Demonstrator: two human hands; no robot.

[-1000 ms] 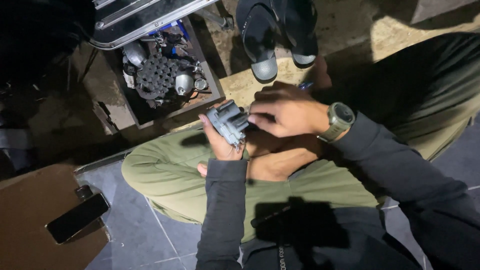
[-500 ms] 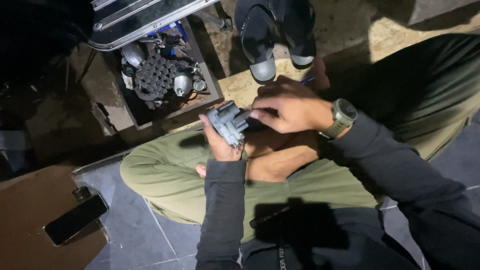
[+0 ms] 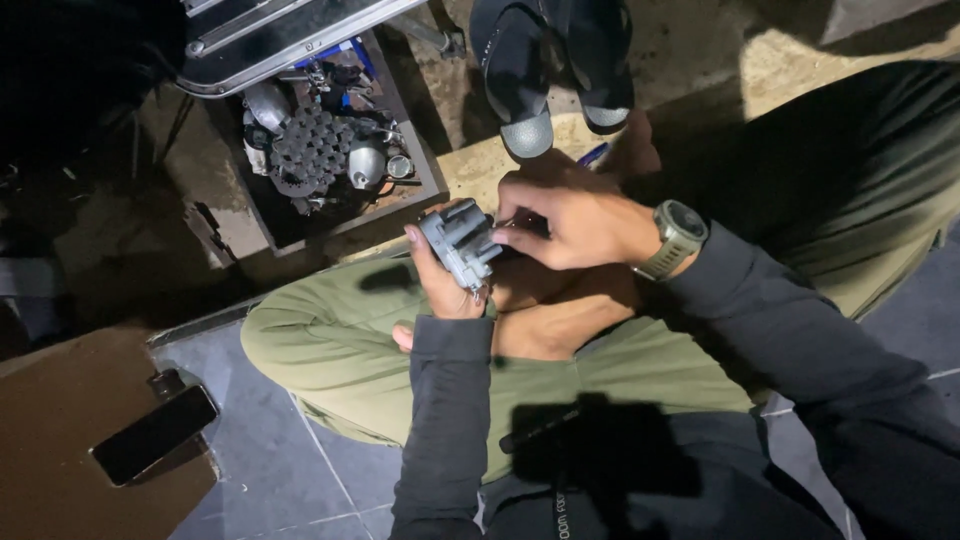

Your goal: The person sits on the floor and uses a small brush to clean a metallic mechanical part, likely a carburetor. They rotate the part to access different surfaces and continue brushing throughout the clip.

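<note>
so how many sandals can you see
2: a dark sandal with a grey toe and a second dark sandal right beside it, on the floor beyond the hands, both cut off by the frame's top edge.

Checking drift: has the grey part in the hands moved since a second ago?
No. The grey part still sits just below the parts box, held by the left hand.

Dim light; grey tile floor point(image 3: 280, 470), dirt ground point(image 3: 700, 50), open toolbox point(image 3: 320, 150), sandals point(image 3: 560, 70).

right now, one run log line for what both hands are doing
left hand: cradles small grey plastic ribbed part | right hand: fingertips at the part's right edge | nearby: open box of metal parts, dark phone
</note>
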